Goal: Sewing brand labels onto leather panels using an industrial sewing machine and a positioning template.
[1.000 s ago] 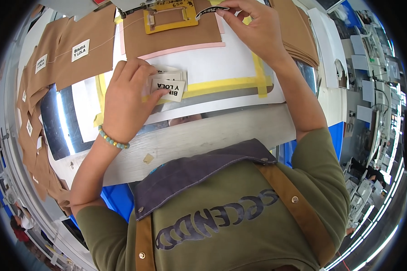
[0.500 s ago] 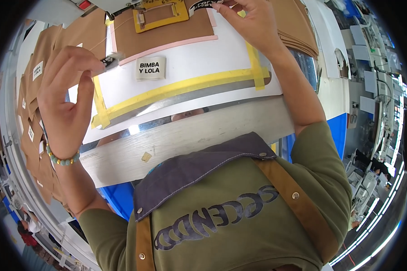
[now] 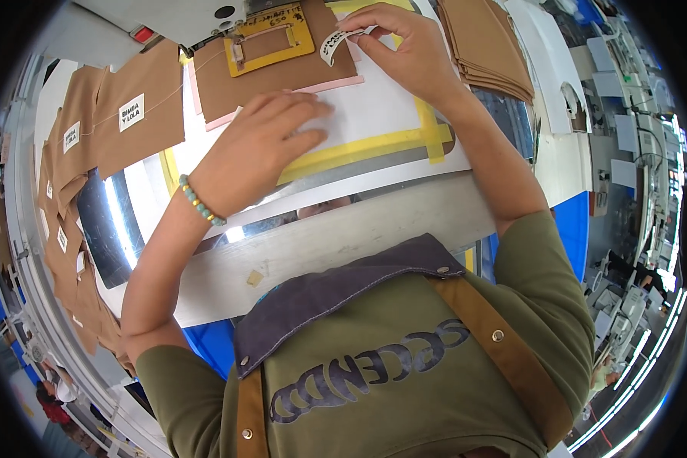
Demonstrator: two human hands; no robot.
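Observation:
My right hand [image 3: 411, 55] is closed in a pinch on a small white label [image 3: 333, 49] with black print. The label curls down over the right side of a brown panel [image 3: 214, 88]. My left hand [image 3: 256, 141], slightly blurred, reaches palm down across the panel's near edge and a white board [image 3: 359, 114]. Its thumb stands apart from the fingers, and nothing shows between them. Whatever lies beneath this hand is hidden. A yellow frame-shaped template [image 3: 273, 67] with a rectangular opening rests on the panel, left of the curled label.
A sewing machine head [image 3: 179, 19] stands at the far left. Brown panels with white labels, joined by thread, include one panel [image 3: 156, 95] left of the board. More brown panels [image 3: 485, 49] are stacked at right. Yellow tape [image 3: 374, 137] borders the board; a beige scrap [image 3: 255, 278] lies nearer.
My left hand has swung right, from the board's left side onto its middle, covering the label stack there. The small dark-and-white piece at its fingertips no longer shows. My right hand has moved slightly nearer and left.

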